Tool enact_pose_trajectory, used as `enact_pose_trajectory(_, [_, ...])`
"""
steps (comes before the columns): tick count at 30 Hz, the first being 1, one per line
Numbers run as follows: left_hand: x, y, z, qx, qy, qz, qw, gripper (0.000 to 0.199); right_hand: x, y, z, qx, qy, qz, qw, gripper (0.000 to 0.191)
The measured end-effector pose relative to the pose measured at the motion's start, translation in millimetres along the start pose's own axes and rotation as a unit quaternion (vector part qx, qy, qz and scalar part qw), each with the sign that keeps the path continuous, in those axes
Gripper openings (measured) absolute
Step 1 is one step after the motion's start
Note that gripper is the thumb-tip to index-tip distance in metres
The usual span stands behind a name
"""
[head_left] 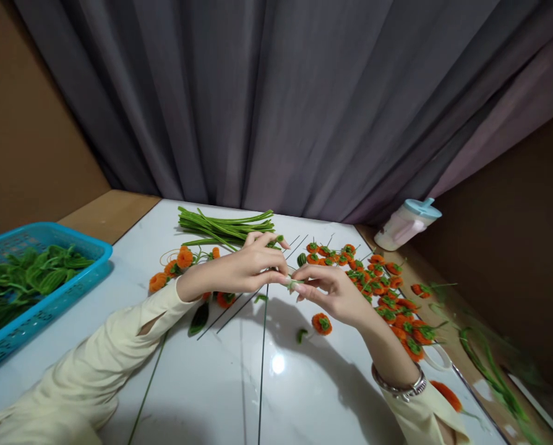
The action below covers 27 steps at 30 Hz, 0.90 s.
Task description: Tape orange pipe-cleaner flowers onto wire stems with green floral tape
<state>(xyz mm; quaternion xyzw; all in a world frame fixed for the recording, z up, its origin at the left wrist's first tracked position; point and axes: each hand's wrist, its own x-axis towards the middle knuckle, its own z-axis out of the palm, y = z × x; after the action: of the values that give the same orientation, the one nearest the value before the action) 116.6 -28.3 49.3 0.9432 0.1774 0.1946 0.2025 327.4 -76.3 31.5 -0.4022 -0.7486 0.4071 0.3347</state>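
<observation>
Over the middle of the white table, my left hand [258, 262] and my right hand [334, 290] meet at the fingertips. Both pinch a small pale green piece [294, 284], mostly covered by the fingers. A green stem tip shows by my left index finger. Behind my left hand lies a bundle of green stems [225, 224]. Below my right hand rests a single orange pompom-like piece with a green top [321, 324], near a small curled green piece [301, 335]. Many similar orange pieces [378, 287] cover the table right of my right hand.
A blue basket [104, 250] of green leaves stands at the left. More orange pieces [158, 282] lie beside my left forearm, with a dark green leaf [199, 318] nearby. A lidded cup [404, 225] stands at the back right; green strands lie at the right edge.
</observation>
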Motion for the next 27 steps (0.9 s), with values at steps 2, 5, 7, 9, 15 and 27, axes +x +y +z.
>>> enact_pose_trajectory(2, [-1, 0, -1.8, -0.004, -0.009, -0.004, 1.0, 0.022, 0, 0, 1, 0.024, -0.001, 0.01, 1.0, 0.023])
enact_pose_trajectory(5, [-1, -1, -3.2, -0.01, -0.018, -0.003, 1.0, 0.024, -1, 0, 1, 0.038, 0.006, 0.015, 0.999, 0.025])
enact_pose_trajectory(7, [-1, -1, -2.8, -0.008, -0.009, 0.001, 1.0, 0.022, -1, 0, 2, 0.042, 0.015, 0.016, 0.999, 0.026])
enact_pose_trajectory(9, [0, -2, -2.0, -0.005, 0.005, 0.006, 1.0, 0.02, -1, 0, 2, 0.046, 0.021, 0.016, 0.999, 0.025])
enact_pose_trajectory(15, [0, -4, -2.4, -0.014, 0.024, 0.015, 0.999, 0.021, -1, -1, 3, 0.073, 0.035, 0.017, 0.997, 0.022])
enact_pose_trajectory(27, [1, 6, 4.7, -0.04, 0.011, -0.032, 0.999, 0.019, -2, -11, 1, 0.05, 0.029, 0.005, 0.998, 0.015])
